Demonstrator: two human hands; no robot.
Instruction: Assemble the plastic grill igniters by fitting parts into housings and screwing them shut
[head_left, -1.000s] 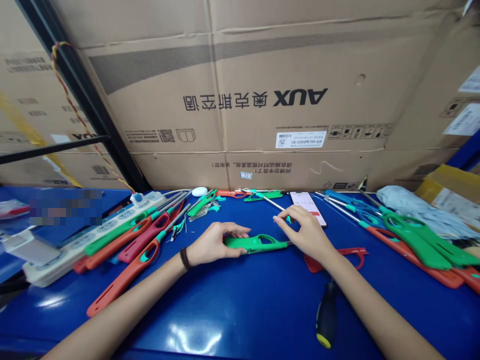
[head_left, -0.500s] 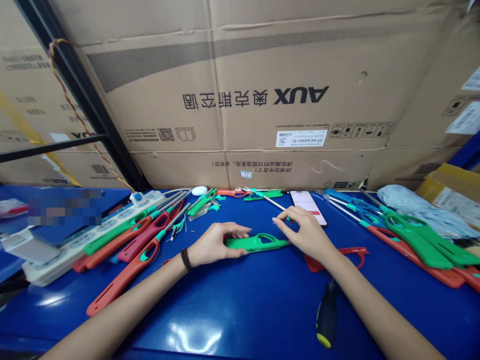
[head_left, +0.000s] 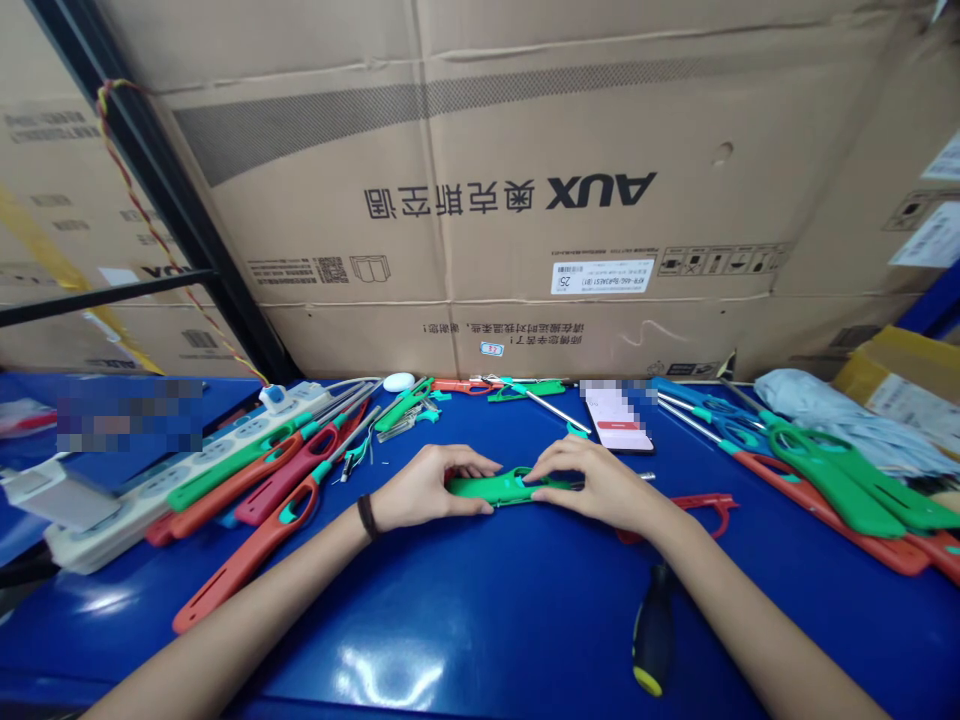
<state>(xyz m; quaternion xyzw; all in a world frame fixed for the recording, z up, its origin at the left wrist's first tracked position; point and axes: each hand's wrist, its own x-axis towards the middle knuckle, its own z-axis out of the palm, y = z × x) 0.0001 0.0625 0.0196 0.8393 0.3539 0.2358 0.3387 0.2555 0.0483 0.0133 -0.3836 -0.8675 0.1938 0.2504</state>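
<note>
A green long-nosed lighter (head_left: 504,486) lies flat on the blue table (head_left: 465,600), its metal tube pointing right. My left hand (head_left: 424,488) is closed round the lighter's left handle end. My right hand (head_left: 596,484) rests over its right end, fingers curled onto the body near the trigger. A red lighter shell (head_left: 701,506) lies just right of my right wrist. A black screwdriver with a yellow tip (head_left: 654,630) lies under my right forearm.
Several red, green and magenta lighters (head_left: 255,480) and a white power strip (head_left: 150,490) lie at the left. More lighters (head_left: 825,480) are piled at the right. A phone (head_left: 619,420) lies behind my hands. Large cardboard boxes (head_left: 487,200) wall the back.
My right hand has come down from a raised pinch above the table onto the right end of the green lighter. My left hand has stayed put.
</note>
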